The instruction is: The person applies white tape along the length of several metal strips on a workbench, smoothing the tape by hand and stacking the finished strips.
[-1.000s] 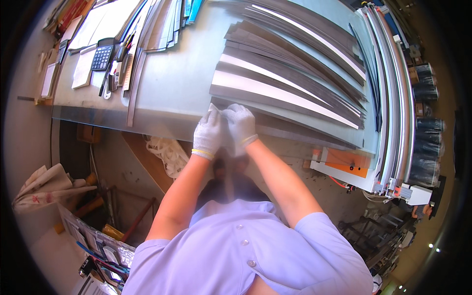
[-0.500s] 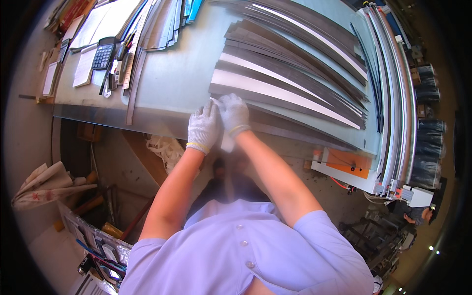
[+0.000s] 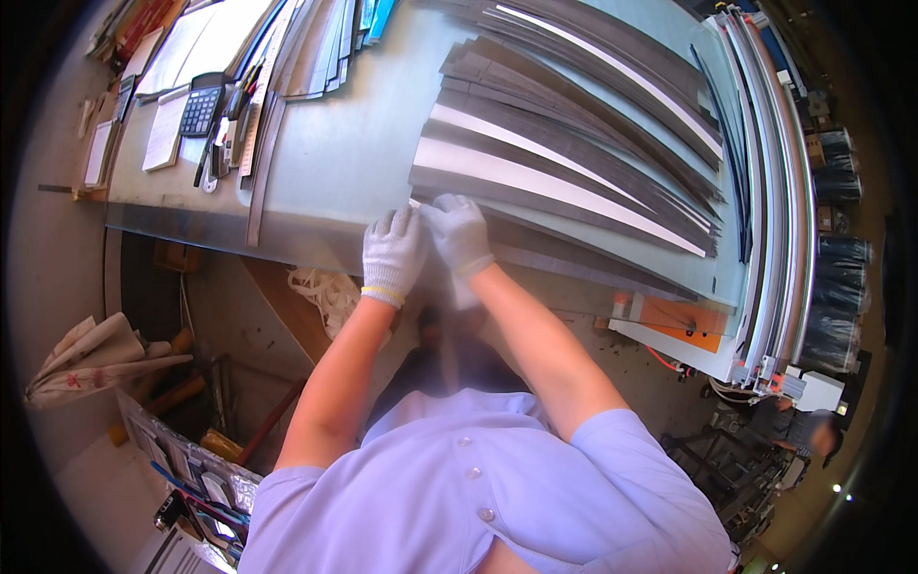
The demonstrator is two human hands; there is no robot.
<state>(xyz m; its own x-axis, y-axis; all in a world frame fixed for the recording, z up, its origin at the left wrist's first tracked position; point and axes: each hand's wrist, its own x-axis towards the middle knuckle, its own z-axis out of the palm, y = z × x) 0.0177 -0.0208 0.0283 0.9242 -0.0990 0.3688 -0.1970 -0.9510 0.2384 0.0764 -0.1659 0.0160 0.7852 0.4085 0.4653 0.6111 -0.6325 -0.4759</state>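
From my remote place I have both hands near the middle of the frame, at the near edge of the table [image 3: 330, 153]. The left hand [image 3: 393, 251] wears a pale knitted glove with a yellow band at the wrist; the right hand [image 3: 460, 234] wears a pale glove also and is just beside it.

Between the two I see a pale piece [image 3: 462, 293]. It is blurred, and the hands hide much of it from me. A small bright tip of it shows at the upper side, between the fingers of the two hands, and a lower part hangs below them, near the right wrist. The right hand is curled and grasps the upper part of this piece. The left hand has its fingers bent toward the tip, but I cannot tell whether it pinches the piece too.

Just above the right hand and toward the upper right of the frame, dark strips [image 3: 574, 107] lie fanned on the table, with white strips [image 3: 559, 196] among them. At the upper left I find a calculator [image 3: 201, 107] beside a notepad [image 3: 166, 130], both well apart from the hands. An orange panel [image 3: 669, 320] is right of center, below the table edge. Another person [image 3: 808, 435] shows small at the lower right, far from the hands.
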